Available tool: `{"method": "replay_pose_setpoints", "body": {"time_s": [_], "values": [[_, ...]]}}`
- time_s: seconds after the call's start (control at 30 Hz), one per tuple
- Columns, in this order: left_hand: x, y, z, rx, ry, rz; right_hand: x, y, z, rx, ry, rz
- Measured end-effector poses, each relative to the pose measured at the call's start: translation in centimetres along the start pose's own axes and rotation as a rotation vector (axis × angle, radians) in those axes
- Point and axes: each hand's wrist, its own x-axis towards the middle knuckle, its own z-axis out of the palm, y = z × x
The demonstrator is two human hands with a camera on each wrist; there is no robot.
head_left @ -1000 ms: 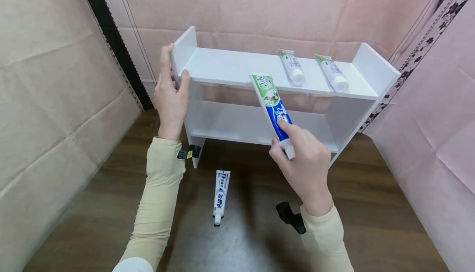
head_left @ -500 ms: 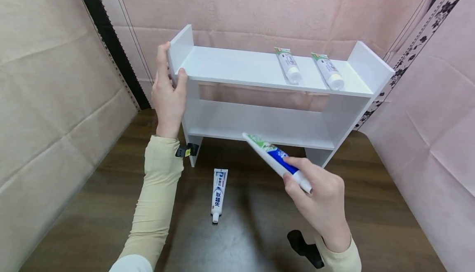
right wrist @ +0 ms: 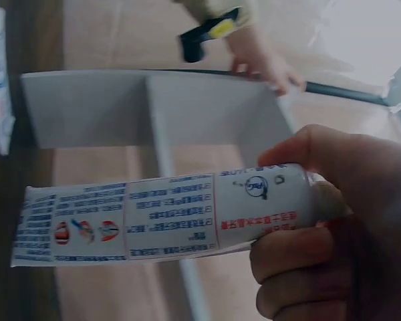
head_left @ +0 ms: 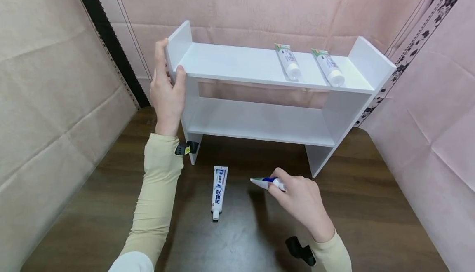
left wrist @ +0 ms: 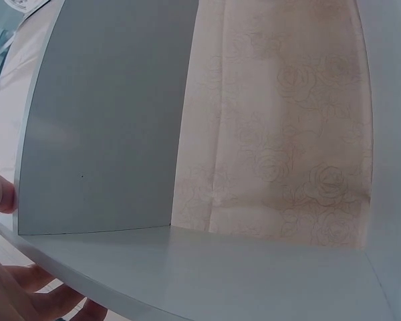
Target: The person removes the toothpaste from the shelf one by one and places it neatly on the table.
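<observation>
We have our sleeved left forearm (head_left: 154,198) stretched forward, the left grip (head_left: 168,97) raised and clasped, its thumb (head_left: 180,77) spread from the fingers (head_left: 160,59). Our right forearm (head_left: 332,253) slants in lower, the right grip (head_left: 302,200) pinching between thumb (head_left: 276,192) and forefinger (head_left: 281,174), its other fingers (right wrist: 287,289) curled.

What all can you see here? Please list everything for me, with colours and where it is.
Shelf unit: one, white, on the table
Green-ended tubes: two, mostly white, lying on the top shelf towards the right
Blue-lettered tube: one, white, lying on the table in front
Held tube: one, green, blue and white, in the right hand
Table: one, brown, underneath
Cloth: pale pink to cream, behind and both sides
Wrist devices: two, black, one per wrist
Sleeves: two, cream, on the arms
Hands: two; left hand gripping the shelf unit's left end, right pinching its tube
</observation>
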Motion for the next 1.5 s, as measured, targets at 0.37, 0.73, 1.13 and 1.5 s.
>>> {"method": "replay_pose_setpoints", "body": {"time_s": [0.37, 0.73, 1.13, 1.5], "values": [[0.2, 0.2, 0.1, -0.006, -0.001, 0.003, 0.3, 0.8, 3.4, -0.056, -0.15, 0.053], [0.0, 0.0, 0.1, -0.01, -0.005, -0.01, 0.0, 0.5, 5.6, -0.136, -0.197, 0.012], [-0.1, 0.1, 0.0, -0.024, -0.014, -0.007, -1.3, -0.3, 7.3, -0.203, -0.183, -0.062], [-0.2, 0.1, 0.0, -0.016, -0.006, -0.008, -2.2, -0.4, 9.9, -0.154, -0.392, -0.077]]}}
